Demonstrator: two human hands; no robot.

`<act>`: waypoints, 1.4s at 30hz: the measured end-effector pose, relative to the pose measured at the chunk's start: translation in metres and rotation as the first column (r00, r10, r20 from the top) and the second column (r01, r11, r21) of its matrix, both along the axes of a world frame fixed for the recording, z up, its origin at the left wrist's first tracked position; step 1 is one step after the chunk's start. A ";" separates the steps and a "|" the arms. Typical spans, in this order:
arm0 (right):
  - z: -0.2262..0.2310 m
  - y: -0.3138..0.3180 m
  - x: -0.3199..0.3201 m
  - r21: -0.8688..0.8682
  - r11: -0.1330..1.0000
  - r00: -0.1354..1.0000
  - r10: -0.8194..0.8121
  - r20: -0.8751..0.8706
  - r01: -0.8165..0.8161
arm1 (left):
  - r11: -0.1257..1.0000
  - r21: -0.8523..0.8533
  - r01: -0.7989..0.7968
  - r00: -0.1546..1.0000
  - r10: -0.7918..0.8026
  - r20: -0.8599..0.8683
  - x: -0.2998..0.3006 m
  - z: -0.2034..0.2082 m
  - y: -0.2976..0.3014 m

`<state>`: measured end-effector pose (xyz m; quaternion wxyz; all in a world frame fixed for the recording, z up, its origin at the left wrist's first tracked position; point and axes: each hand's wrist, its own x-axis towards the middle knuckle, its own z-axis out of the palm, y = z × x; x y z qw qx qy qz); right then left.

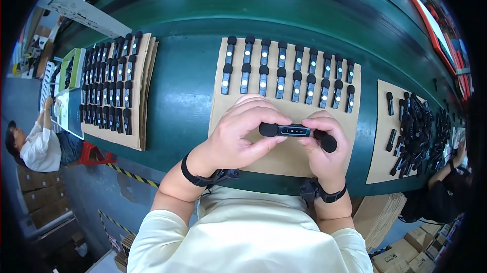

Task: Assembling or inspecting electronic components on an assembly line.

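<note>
Over the middle cardboard sheet [284, 164], both my hands hold a small black wireless microphone [296, 131] level, its foam windscreen to the left. My left hand [238, 133] pinches it near the foam between thumb and fingers. At the other end, my right hand [327, 154] grips the body with thumb and forefinger. A second black foam tip [328, 143] pokes out of my right hand; whatever it is attached to is hidden. Beyond my hands, two rows of similar microphones [280, 83] lie on the sheet, foam ends away from me, each with a lit spot.
Stacked cardboard [147, 90] bearing rows of microphones lies on the green table [185, 85] at left. A jumbled heap of microphones [416, 136] covers another sheet at right. One person [43, 143] sits at far left beside a red stool [94, 154]; another [449, 187] is at far right.
</note>
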<state>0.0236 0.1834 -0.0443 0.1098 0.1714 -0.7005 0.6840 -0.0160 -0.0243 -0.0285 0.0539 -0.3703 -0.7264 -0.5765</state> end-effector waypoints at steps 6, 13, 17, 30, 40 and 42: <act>0.001 0.003 -0.002 0.047 0.999 0.999 -0.012 -0.033 0.014 | 0.998 0.060 -0.028 0.994 0.021 0.109 0.003 0.004 0.009; -0.003 0.004 -0.008 0.167 0.986 0.971 0.035 -0.235 0.005 | 1.000 0.012 -0.008 0.994 0.007 0.108 0.000 -0.002 0.009; 0.000 0.004 -0.001 0.163 0.987 0.988 0.033 -0.148 -0.008 | 1.000 -0.012 -0.012 0.998 0.013 0.065 -0.001 -0.004 0.012; -0.003 -0.013 0.005 -0.065 0.992 0.925 0.128 0.357 -0.112 | 0.765 -0.463 -0.448 0.893 0.354 -0.279 0.026 -0.010 -0.050; -0.005 -0.009 0.003 0.074 0.973 0.889 0.169 0.425 -0.220 | 0.589 -0.619 -0.520 0.852 0.306 -0.425 0.027 -0.024 -0.070; -0.005 -0.010 0.000 0.092 0.971 0.900 0.168 0.402 -0.222 | 0.610 -0.645 -0.459 0.887 0.283 -0.364 0.032 -0.019 -0.070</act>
